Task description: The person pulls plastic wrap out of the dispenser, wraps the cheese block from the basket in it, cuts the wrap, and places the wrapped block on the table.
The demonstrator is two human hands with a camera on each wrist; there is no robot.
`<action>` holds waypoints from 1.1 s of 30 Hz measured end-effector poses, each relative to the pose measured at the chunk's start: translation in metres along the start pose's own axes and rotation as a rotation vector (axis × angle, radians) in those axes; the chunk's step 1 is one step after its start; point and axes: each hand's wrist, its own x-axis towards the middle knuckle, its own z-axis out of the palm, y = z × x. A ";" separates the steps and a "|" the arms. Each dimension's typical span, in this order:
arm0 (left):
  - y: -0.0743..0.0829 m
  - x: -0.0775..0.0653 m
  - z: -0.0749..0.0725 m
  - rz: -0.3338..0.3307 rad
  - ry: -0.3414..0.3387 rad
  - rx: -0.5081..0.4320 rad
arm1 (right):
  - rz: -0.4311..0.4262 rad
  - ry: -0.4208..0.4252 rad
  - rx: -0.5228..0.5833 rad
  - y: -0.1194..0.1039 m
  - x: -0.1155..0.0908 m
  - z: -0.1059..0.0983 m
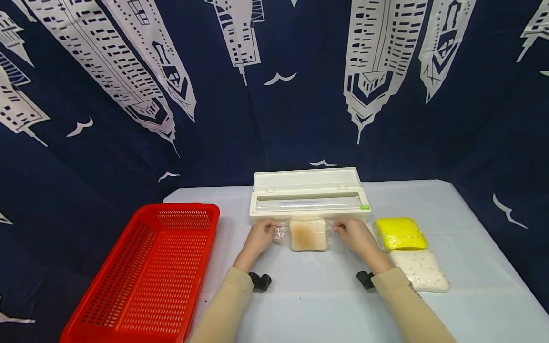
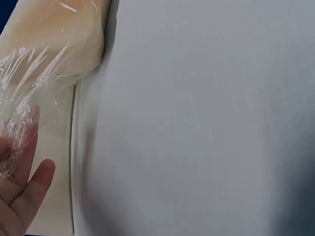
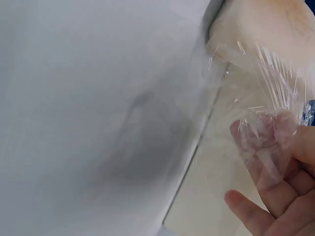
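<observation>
In the head view a slice of toast-like bread (image 1: 308, 234), browned in its middle, is covered by clear plastic wrap (image 1: 280, 233) in front of a white wrap dispenser box. My left hand (image 1: 261, 236) pinches the gathered wrap on the bread's left side. On the other side, my right hand (image 1: 353, 234) pinches the wrap's right end between thumb and fingers. Both wrist views show crinkled film pulled from the bread's edge to the fingertips. The bread's underside is hidden.
The white dispenser box (image 1: 310, 215) stands with its lid raised, a film roll inside. A red plastic basket (image 1: 156, 276) is on the left. A yellow wrapped slab (image 1: 401, 233) and a white speckled slab (image 1: 419, 270) lie to the right, beside my right forearm.
</observation>
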 end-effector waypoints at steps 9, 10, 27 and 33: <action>0.003 -0.023 -0.011 -0.005 -0.011 -0.052 | 0.013 -0.141 0.101 -0.007 -0.021 -0.013; 0.005 -0.027 -0.013 -0.018 -0.021 -0.058 | 0.020 -0.169 0.117 -0.008 -0.026 -0.015; -0.006 -0.092 -0.018 -0.072 -0.212 -0.049 | 0.070 -0.449 0.356 -0.001 -0.084 -0.012; -0.011 -0.101 -0.011 -0.089 -0.195 -0.071 | 0.112 -0.458 0.370 -0.002 -0.089 -0.006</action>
